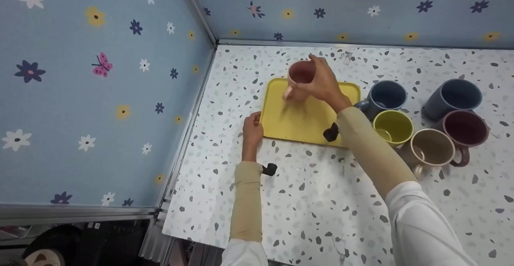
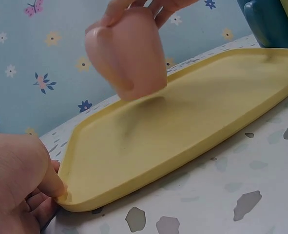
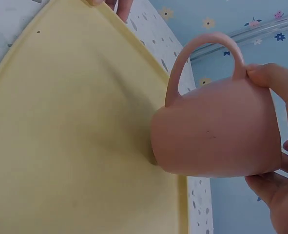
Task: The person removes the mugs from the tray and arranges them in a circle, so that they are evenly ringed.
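Observation:
My right hand (image 1: 321, 82) grips a pink mug (image 1: 299, 80) by its rim and body, tilted, with its base touching or just above the far left part of the yellow tray (image 1: 297, 123). The mug's handle (image 3: 202, 56) points left, away from my fingers (image 3: 275, 83). The left wrist view shows the same pink mug (image 2: 129, 51) low over the tray (image 2: 182, 126). My left hand (image 1: 252, 127) holds the tray's near left corner, thumb (image 2: 53, 183) pressed against the rim.
Right of the tray stand several mugs: a blue one (image 1: 384, 97), a yellow-green one (image 1: 393, 126), a beige one (image 1: 430, 148), a maroon one (image 1: 466, 129) and a dark blue one (image 1: 453, 97). Flowered walls (image 1: 100, 97) close the left and back sides.

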`<state>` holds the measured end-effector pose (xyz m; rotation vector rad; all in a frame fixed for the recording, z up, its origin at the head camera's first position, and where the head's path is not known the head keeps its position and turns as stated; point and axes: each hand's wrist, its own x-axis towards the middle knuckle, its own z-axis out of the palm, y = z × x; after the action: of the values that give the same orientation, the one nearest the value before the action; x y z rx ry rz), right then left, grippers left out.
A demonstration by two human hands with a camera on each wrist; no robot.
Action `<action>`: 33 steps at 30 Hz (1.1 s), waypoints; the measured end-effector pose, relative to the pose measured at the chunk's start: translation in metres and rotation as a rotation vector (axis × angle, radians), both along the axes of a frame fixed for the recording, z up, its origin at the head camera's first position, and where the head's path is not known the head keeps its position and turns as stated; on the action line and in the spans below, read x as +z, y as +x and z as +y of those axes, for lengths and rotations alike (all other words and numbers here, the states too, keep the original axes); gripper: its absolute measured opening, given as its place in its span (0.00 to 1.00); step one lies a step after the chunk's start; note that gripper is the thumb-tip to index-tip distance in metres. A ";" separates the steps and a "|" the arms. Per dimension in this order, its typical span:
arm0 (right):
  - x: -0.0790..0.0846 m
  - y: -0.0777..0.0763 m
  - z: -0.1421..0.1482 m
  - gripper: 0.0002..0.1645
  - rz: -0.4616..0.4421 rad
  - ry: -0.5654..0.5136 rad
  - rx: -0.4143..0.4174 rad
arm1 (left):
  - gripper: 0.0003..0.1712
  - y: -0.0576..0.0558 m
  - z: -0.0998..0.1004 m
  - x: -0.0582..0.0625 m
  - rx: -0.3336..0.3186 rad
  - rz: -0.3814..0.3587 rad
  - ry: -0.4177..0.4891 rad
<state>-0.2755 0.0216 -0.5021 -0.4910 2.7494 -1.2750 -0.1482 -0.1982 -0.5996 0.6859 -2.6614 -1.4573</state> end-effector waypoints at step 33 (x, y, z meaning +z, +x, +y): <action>0.055 -0.024 0.164 0.75 -0.315 0.195 -0.616 | 0.23 0.005 0.002 0.008 -0.015 -0.039 0.047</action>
<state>-0.2993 0.1859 -0.4470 0.5667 2.7827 -1.0236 -0.1434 -0.1959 -0.5917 0.7059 -2.6743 -1.5306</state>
